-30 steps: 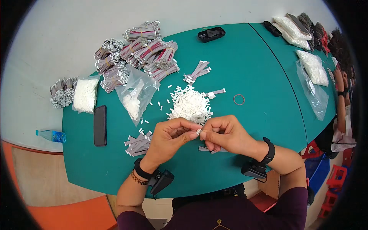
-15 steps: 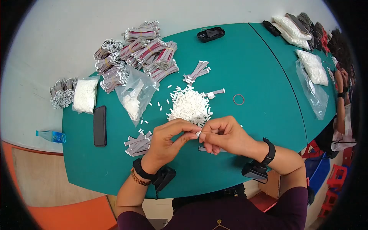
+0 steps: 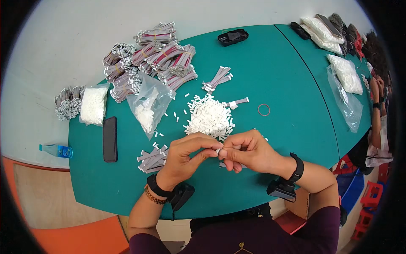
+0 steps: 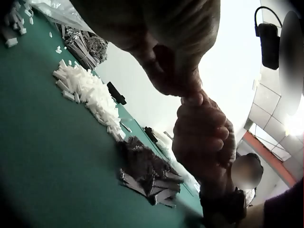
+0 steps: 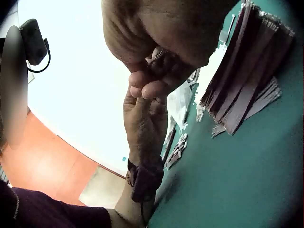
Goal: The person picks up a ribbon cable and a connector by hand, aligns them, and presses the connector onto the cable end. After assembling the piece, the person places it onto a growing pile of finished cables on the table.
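Before the person's chest, both hands meet at the fingertips over the table. A small white plastic connector piece (image 3: 218,150) shows between them; the left hand (image 3: 182,156) pinches it between thumb and forefinger. The right hand (image 3: 249,150) has its thumb and forefinger against the same piece, other fingers curled. Inside that curl, the right wrist view shows the toothed end of a ribbon cable (image 5: 160,56), mostly hidden by the hand. Just beyond lies a heap of white connector pieces (image 3: 209,116). Grey ribbon cables (image 5: 247,71) lie beneath the right hand.
Loose ribbon cables (image 3: 152,159) lie left of the left hand, near a black phone (image 3: 110,139). Bundled cables (image 3: 165,55), an opened plastic bag (image 3: 148,106) and a full bag (image 3: 94,105) stand behind. A red rubber band (image 3: 264,110) lies to the right.
Both hands stay together, with small shifts of the fingers. The white piece turns slightly and sits a little lower between the fingertips.
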### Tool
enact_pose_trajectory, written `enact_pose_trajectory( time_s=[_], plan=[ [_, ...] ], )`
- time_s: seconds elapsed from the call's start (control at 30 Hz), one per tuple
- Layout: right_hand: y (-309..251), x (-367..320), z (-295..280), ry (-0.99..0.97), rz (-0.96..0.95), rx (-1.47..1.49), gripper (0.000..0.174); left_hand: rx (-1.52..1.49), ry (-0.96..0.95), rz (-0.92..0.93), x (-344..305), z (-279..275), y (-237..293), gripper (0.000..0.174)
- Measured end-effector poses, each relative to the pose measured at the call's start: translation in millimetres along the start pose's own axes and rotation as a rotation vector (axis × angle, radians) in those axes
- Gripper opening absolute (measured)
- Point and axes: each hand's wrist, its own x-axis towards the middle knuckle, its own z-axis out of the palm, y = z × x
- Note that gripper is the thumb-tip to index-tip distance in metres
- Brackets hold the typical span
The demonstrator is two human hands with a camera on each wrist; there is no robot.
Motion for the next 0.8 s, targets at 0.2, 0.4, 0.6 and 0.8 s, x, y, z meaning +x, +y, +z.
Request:
enact_pose_trajectory(
  time_s=[0.2,0.4,0.6,0.8],
  plan=[
    [5.2,2.0,0.3,0.033,-0.021,0.007,0.020,-0.009,0.028,0.021,1.7,2.2,-2.8,0.015],
    [0.1,2.5,-0.8,0.040,-0.024,0.008,0.018,-0.340,0.090,-0.155,-0.3,5.6,-6.2,0.014],
    [3.0,3.0,-3.7,0.047,-0.011,-0.028,0.019,-0.511,0.046,-0.255,2.2,2.4,0.6,0.016],
    [4.6,5.2,-5.4,0.074,-0.019,-0.122,0.016,-0.428,0.085,-0.340,-1.7,-2.1,-8.5,0.015]
  ],
)
